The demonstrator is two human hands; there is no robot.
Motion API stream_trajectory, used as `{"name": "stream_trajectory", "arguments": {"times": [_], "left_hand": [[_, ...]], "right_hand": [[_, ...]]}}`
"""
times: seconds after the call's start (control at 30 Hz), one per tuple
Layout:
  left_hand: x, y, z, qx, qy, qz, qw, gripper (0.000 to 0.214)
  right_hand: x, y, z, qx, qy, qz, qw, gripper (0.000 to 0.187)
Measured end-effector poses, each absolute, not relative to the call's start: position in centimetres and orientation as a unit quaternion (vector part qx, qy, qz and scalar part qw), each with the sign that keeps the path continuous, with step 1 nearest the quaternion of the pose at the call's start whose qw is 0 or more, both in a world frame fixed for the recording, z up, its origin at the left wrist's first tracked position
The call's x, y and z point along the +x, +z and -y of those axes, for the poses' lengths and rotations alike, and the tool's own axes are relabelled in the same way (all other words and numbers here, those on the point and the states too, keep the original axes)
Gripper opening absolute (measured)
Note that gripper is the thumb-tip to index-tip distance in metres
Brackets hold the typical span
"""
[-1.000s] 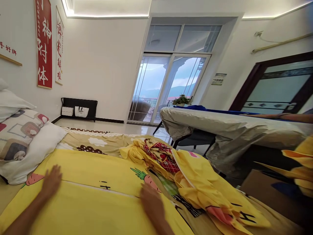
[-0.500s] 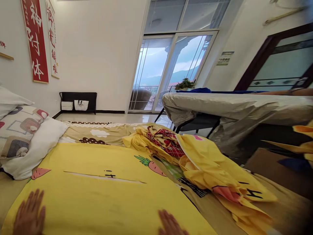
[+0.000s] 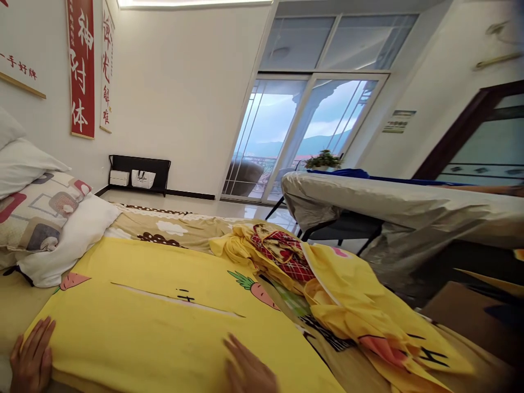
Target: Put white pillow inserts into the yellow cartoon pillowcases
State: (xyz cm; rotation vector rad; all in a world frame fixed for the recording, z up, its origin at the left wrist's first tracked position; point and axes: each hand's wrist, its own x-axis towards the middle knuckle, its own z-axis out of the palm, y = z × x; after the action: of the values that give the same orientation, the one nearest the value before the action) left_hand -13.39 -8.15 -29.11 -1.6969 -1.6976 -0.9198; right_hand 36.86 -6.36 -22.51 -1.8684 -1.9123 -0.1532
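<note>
Yellow carrot-print sheet (image 3: 164, 327) lies spread on the bed (image 3: 16, 305); we judge it light and soft, best taken at its edges. Our left hand (image 3: 30, 355) lies flat at its edge, right hand (image 3: 248, 371) open on top.

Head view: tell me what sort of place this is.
Most likely a bedroom. A yellow carrot-print sheet covers the bed in front, pillows are stacked at its left, and sliding glass doors face what looks like a balcony.
</note>
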Motion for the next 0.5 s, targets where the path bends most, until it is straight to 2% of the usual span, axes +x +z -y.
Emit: {"name": "stream_trajectory", "arguments": {"times": [0.13, 0.23, 0.33, 0.5], "left_hand": [[-13.6, -29.1, 8.3, -0.635, -0.337, 0.635, 0.285, 0.072], [-14.1, -29.6, 8.1, -0.643, -0.341, 0.625, 0.283, 0.072], [-14.8, -30.4, 7.8, -0.651, -0.361, 0.602, 0.291, 0.070], [-15.8, -31.7, 6.6, -0.644, -0.423, 0.536, 0.345, 0.064]], "right_hand": [[25.1, -18.1, 2.1, -0.575, 0.070, 0.792, 0.196, 0.046], [20.2, -16.0, -0.3, -0.597, 0.059, 0.786, 0.147, 0.042], [19.1, -15.9, -1.5, -0.620, 0.024, 0.774, 0.125, 0.032], [20.2, -17.3, -0.8, -0.598, 0.020, 0.786, 0.157, 0.021]]}}
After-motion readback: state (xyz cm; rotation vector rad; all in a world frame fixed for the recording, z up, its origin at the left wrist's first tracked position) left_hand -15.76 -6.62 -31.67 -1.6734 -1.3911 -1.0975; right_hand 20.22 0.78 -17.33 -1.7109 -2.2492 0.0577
